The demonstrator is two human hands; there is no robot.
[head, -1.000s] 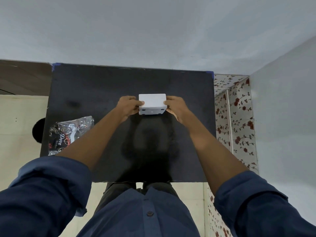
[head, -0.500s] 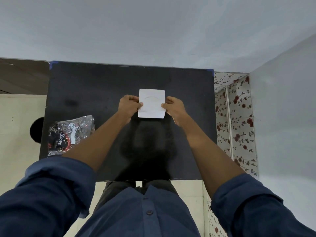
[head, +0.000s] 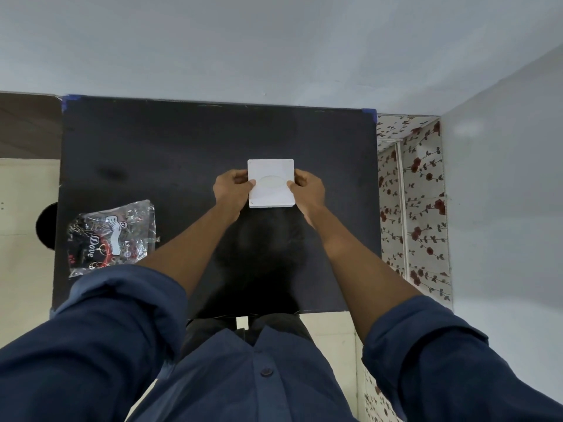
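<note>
A white square box [head: 271, 181] with a faint oval mark on its broad face is held over the middle of a black table [head: 170, 153]. My left hand [head: 230, 185] grips its left edge, thumb on the face. At the right edge my right hand [head: 306, 190] grips it the same way. The broad face is turned up toward the camera. Whether the box touches the table I cannot tell.
A crinkled clear packet [head: 111, 237] with black and red print lies near the table's left edge. A pale wall runs behind the table. On the right, past the table's edge, stands a panel with red flower print [head: 419, 208]. A pale floor and a dark round object [head: 47, 225] lie left.
The box has been tipped: a second ago its narrow side with small holes faced the camera, now its broad face does. Both hands kept hold and stayed near the table's middle.
</note>
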